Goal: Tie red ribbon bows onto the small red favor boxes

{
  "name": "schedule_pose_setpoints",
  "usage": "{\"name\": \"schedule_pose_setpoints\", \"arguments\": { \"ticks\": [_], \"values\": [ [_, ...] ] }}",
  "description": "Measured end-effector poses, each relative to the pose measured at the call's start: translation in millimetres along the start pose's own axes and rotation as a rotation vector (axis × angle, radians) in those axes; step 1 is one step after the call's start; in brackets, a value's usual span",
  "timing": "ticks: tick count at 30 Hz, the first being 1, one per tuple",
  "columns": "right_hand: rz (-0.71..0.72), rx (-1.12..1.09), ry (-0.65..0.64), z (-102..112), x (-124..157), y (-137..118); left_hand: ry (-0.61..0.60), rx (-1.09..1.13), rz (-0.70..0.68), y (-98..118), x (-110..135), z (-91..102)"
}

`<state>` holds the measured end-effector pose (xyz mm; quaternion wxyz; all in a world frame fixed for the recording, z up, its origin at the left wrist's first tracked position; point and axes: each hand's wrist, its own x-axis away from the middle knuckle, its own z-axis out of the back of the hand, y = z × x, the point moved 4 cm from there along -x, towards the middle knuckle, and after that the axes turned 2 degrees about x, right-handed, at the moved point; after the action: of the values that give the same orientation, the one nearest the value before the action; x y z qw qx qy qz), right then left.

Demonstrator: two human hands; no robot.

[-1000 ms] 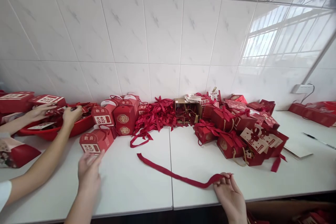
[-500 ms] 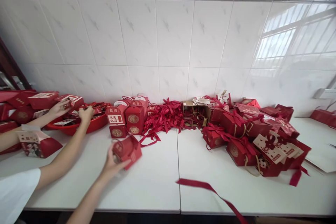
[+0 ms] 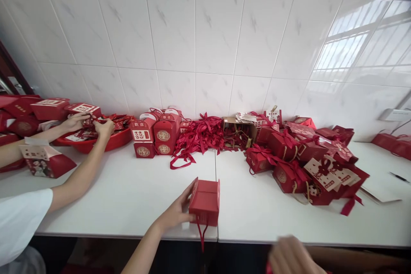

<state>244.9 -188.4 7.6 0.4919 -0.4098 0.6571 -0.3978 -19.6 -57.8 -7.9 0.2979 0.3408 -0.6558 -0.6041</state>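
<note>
My left hand is closed around the left side of a red gift box at the front of the table. A thin red cord hangs from the box past the table edge. Low in the view, my right hand is curled and blurred by motion. Beside its fingers shows a bit of red ribbon, mostly hidden by the hand and the frame edge.
At left a co-worker's hands handle small packets over a red basin. Finished-looking boxes, a ribbon heap and an open carton line the wall. Ribboned boxes pile at right, near a pen.
My left hand has carried the box right and toward the table's front edge, turning it. My right hand has come into view at the bottom; the long trailing ribbon has left the tabletop.
</note>
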Motion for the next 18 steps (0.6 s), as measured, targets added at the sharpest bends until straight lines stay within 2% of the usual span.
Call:
{"name": "schedule_pose_setpoints", "arguments": {
  "ticks": [2, 5, 7, 9, 11, 12, 15, 18],
  "values": [
    [-0.156, -0.127, -0.022, -17.3, -1.3, 9.2, 0.109, -0.019, 0.018, -2.9, -9.5, 6.4],
    [-0.360, -0.263, 0.023, -34.6, -6.2, 20.0, 0.438, -0.028, -0.036, -0.4, -14.1, 17.0],
    [-0.419, -0.277, 0.082, -39.7, -14.6, 24.1, 0.597, -0.070, -0.145, 9.2, -10.6, 13.9],
    [-0.401, -0.200, 0.109, -43.7, -26.4, 24.5, 0.668, -0.174, -0.298, 24.0, -5.1, 1.4],
    [-0.381, -0.112, 0.098, -50.2, -38.6, 23.6, 0.635, -0.293, -0.412, 37.5, -2.3, -17.1],
    [-0.373, -0.076, 0.085, -54.5, -44.2, 22.6, 0.582, -0.351, -0.436, 42.0, -3.1, -27.0],
    [-0.360, -0.040, 0.052, -68.5, -58.3, 19.8, 0.415, -0.528, -0.430, 46.0, -11.2, -50.6],
    [-0.368, -0.055, 0.036, -78.5, -67.7, 19.6, 0.404, -0.670, -0.426, 43.4, -19.4, -59.3]
  ]
}}
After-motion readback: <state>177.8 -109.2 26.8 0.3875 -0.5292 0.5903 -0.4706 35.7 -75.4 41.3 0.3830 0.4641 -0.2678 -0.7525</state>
